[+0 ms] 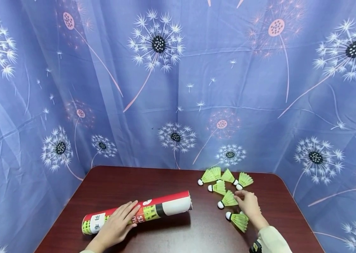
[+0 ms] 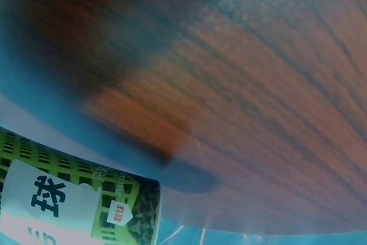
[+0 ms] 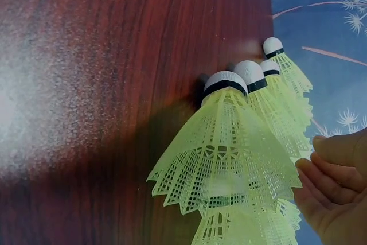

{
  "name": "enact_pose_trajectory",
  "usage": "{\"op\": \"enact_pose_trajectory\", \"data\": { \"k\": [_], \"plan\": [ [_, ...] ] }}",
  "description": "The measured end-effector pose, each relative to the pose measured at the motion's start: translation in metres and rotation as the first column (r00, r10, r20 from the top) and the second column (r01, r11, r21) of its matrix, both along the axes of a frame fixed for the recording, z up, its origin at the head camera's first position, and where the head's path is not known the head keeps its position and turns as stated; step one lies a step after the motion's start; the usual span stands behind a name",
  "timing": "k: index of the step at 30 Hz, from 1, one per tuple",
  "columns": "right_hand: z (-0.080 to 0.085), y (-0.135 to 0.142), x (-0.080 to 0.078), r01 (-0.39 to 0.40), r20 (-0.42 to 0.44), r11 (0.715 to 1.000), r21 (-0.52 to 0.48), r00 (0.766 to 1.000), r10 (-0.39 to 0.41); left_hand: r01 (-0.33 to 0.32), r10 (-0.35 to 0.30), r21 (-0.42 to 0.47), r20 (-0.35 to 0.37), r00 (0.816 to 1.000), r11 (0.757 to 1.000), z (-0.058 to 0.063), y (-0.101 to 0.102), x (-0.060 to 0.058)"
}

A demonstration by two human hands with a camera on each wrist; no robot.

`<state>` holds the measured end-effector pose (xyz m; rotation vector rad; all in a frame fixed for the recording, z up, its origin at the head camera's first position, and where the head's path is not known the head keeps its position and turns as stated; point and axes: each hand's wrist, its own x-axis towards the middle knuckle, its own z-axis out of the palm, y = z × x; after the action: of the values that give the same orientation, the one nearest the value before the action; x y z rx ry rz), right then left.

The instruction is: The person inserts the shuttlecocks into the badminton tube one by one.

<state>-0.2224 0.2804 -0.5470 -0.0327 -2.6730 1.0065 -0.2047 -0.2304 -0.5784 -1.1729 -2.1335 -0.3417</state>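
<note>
Shuttlecocks (image 1: 228, 199), yellow with white tips, lie in a loose cluster on the right half of the dark wood surface (image 1: 204, 230), several near its far edge, with the right hand (image 1: 249, 206) among them, its fingers and thumb bent close to the yellow skirts; whether they pinch a rim or merely hover beside it, I cannot tell from either view. The red, white and green tube (image 1: 150, 212) lies on its side to the left, slanting across the surface, and the left hand (image 1: 118, 222) rests over it with fingers extended and unclenched. A blue dandelion-patterned curtain (image 1: 193, 73) hangs behind.
</note>
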Motion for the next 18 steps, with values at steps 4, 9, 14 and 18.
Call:
{"op": "enact_pose_trajectory", "data": {
  "k": [4,9,14,18],
  "plan": [
    [0.0008,0.0002,0.0005,-0.003,0.02,1.0,-0.004,1.0,0.003,0.007,-0.007,0.002,-0.001,1.0,1.0,-0.0013,0.0001,-0.0005],
    [0.0027,-0.0027,0.0014,-0.021,0.058,1.0,0.005,0.998,0.021,0.009,-0.009,0.002,0.002,1.0,1.0,-0.0024,0.0001,-0.0014],
    [0.0005,-0.0047,0.0,-0.033,0.087,0.999,0.007,0.996,0.032,0.003,-0.003,0.002,0.0,1.0,1.0,-0.0017,0.0005,-0.001],
    [-0.0001,-0.0047,-0.0014,-0.019,0.073,1.0,0.017,0.997,0.018,0.007,-0.007,0.001,-0.001,1.0,1.0,-0.0008,0.0007,-0.0009]
  ]
}}
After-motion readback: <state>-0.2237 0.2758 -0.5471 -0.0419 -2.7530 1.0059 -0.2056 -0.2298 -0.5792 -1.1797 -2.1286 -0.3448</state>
